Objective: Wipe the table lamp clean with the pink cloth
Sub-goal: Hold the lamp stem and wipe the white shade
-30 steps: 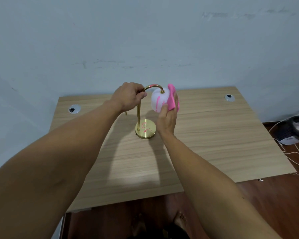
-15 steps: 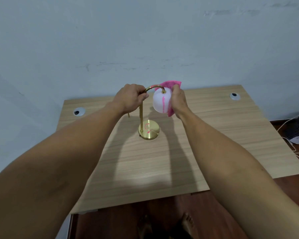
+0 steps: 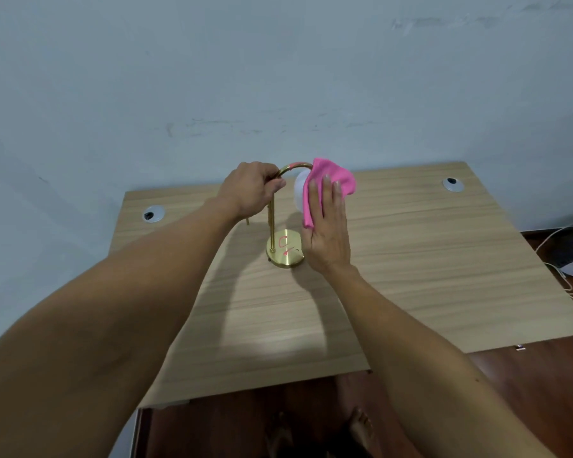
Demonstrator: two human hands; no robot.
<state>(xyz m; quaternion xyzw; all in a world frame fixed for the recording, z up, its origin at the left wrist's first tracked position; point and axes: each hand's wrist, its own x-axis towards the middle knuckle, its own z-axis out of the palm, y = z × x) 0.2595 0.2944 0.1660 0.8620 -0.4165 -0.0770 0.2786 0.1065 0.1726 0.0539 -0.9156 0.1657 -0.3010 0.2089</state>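
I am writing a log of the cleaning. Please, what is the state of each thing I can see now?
Table lamp: upright on the table, red marks on its gold base.
White shade: mostly covered by the cloth.
Pink cloth: pressed flat against the shade.
Left hand: closed grip on the curved arm.
Right hand: open, fingers flat on the cloth.
Table: bears only the lamp.

Both bare forearms reach forward from the lower corners. The left hand (image 3: 250, 190) is curled into a fist around the lamp's arch (image 3: 295, 166), thumb on the near side. The right hand (image 3: 328, 226) is flat, fingers (image 3: 325, 193) extended upward together, pressing the pink cloth (image 3: 331, 180).
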